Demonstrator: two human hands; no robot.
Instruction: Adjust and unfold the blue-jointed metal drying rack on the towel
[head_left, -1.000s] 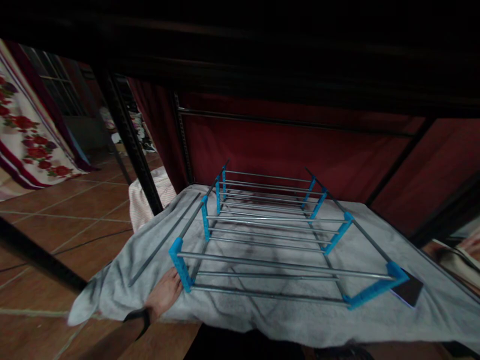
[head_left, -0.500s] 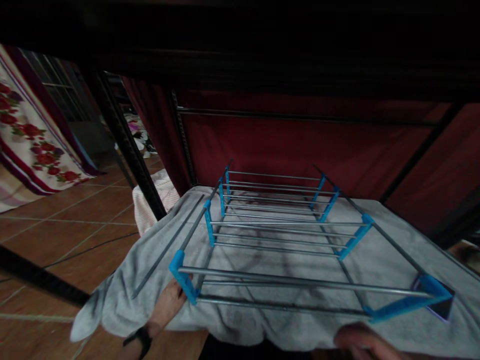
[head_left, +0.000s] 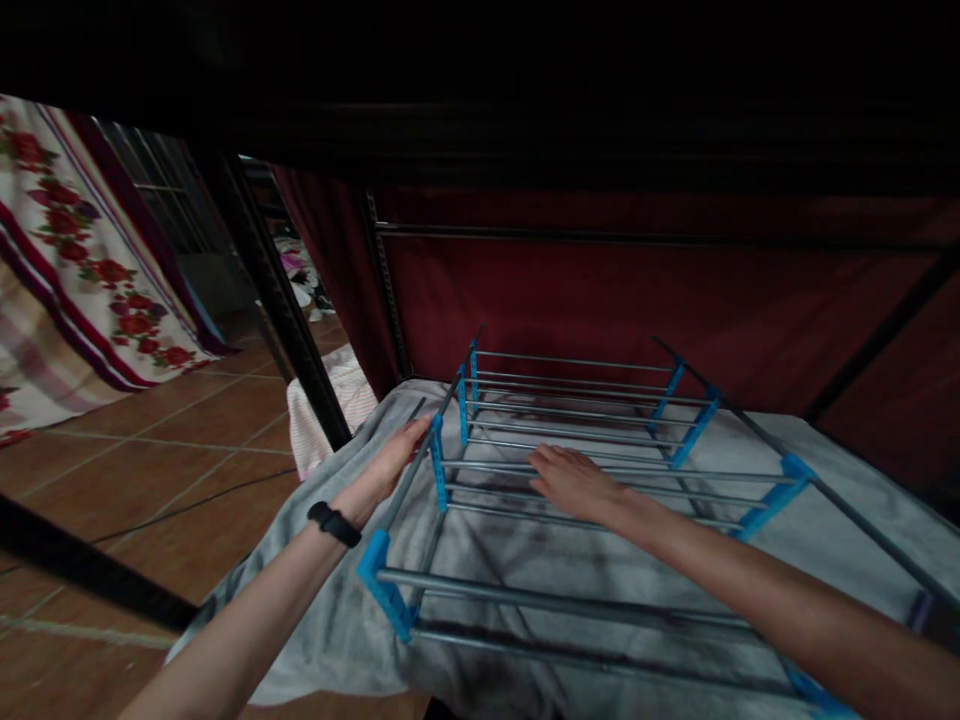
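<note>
L hand [head_left: 397, 458] gripping side rod, R hand [head_left: 574, 480] flat, released, on steel-rod rack [head_left: 570, 520] w/ blue plastic joints.

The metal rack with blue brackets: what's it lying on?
The rack lies on a grey cloth that spreads past it on every side and hangs over the near edge. Whatever surface carries the cloth is covered. The right hand rests on the rods.

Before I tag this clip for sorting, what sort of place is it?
Probably a room in a home, under a dark metal frame. A folded drying rack lies on a grey towel, with both hands on it; the floor is terracotta tile, and a flowered blanket hangs at the left.
</note>
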